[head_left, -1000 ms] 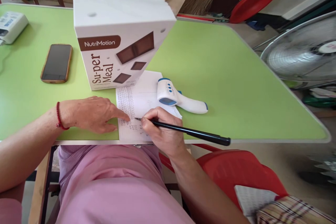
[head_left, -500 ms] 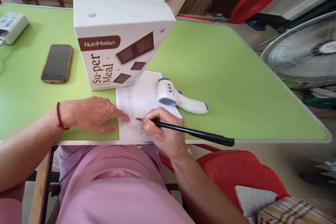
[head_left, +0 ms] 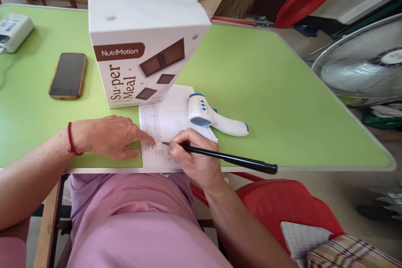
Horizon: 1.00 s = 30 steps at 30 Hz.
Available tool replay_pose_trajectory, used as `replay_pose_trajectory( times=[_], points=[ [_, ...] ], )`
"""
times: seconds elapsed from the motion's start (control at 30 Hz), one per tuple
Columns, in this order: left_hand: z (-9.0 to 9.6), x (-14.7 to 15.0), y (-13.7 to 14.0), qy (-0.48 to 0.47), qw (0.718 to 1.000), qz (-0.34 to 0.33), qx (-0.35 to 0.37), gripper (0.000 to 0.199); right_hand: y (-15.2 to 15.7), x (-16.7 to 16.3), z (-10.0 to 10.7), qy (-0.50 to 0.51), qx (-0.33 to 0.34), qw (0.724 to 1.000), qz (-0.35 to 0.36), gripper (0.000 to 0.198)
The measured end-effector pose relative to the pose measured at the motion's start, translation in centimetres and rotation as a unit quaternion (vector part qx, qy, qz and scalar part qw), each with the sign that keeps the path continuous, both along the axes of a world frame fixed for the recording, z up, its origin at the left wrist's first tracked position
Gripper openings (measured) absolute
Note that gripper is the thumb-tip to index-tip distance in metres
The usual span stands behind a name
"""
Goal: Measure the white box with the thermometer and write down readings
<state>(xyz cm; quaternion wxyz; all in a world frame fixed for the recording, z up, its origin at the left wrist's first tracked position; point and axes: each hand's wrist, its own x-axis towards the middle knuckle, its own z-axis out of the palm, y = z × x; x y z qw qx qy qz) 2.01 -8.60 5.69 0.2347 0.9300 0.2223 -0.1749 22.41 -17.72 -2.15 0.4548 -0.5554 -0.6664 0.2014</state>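
In the head view my right hand point(head_left: 196, 153) is closed around a black pen point(head_left: 232, 158), its tip at the handwritten lines on a white sheet of paper point(head_left: 157, 161). My left hand point(head_left: 108, 137) lies at the sheet's left edge, index finger stretched onto the writing and thumb apart from it, holding nothing. A white and blue infrared thermometer point(head_left: 216, 117) rests on the paper's right part, just beyond my right hand. Behind the sheet a tall white NutriMotion box point(head_left: 125, 65) stands upright and hides part of it.
On the green table point(head_left: 266, 92), a smartphone point(head_left: 68, 75) lies left of the box, and a white device with a cable point(head_left: 15, 31) sits at the far left. A fan point(head_left: 364, 56) stands beyond the right edge. A red chair point(head_left: 289, 209) is at the front right.
The pen and my right hand have shifted very slightly to the left, with the pen's back end a little higher. My left hand stays where it was.
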Motion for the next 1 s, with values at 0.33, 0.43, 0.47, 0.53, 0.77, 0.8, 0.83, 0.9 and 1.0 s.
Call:
replay_pose_trajectory(
  times=[0.33, 0.43, 0.47, 0.53, 0.77, 0.8, 0.83, 0.9, 1.0],
  points=[
    [0.0, 0.0, 0.1, -0.002, 1.0, -0.001, -0.003, 0.052, -0.1, 0.1, 0.1, -0.002, -0.002, 1.0, -0.025, 0.019],
    [0.0, 0.0, 0.0, -0.003, 1.0, 0.004, -0.003, 0.053, -0.2, 0.0, 0.0, 0.019, 0.017, 0.999, -0.045, 0.016],
    [0.1, 0.0, 0.0, -0.003, 1.0, 0.006, -0.004, 0.053, -0.2, 0.0, -0.1, 0.023, 0.03, 0.998, -0.052, 0.015],
    [0.1, -0.1, 0.0, -0.003, 1.0, 0.007, -0.005, 0.052, -0.3, 0.0, -0.1, 0.017, 0.063, 0.996, -0.063, 0.009],
    [-0.2, -0.3, 0.1, -0.015, 1.0, 0.004, -0.007, 0.052, 0.7, 2.1, 0.3, -0.149, 0.177, 0.973, -0.011, 0.014],
    [-0.2, -0.3, 0.1, -0.015, 1.0, 0.002, -0.006, 0.052, 0.9, 2.5, 0.3, -0.183, 0.18, 0.967, -0.003, 0.018],
    [-0.2, -0.3, 0.1, -0.015, 1.0, 0.001, -0.006, 0.052, 1.0, 3.0, 0.3, -0.21, 0.179, 0.961, 0.007, 0.024],
    [-0.2, -0.3, 0.1, -0.014, 1.0, 0.0, -0.007, 0.051, 1.2, 3.6, 0.2, -0.241, 0.174, 0.954, 0.033, 0.036],
    [-0.1, -0.3, 0.0, -0.018, 1.0, 0.003, -0.005, 0.051, 1.0, 3.7, 0.0, -0.246, 0.15, 0.956, 0.056, 0.048]
  ],
)
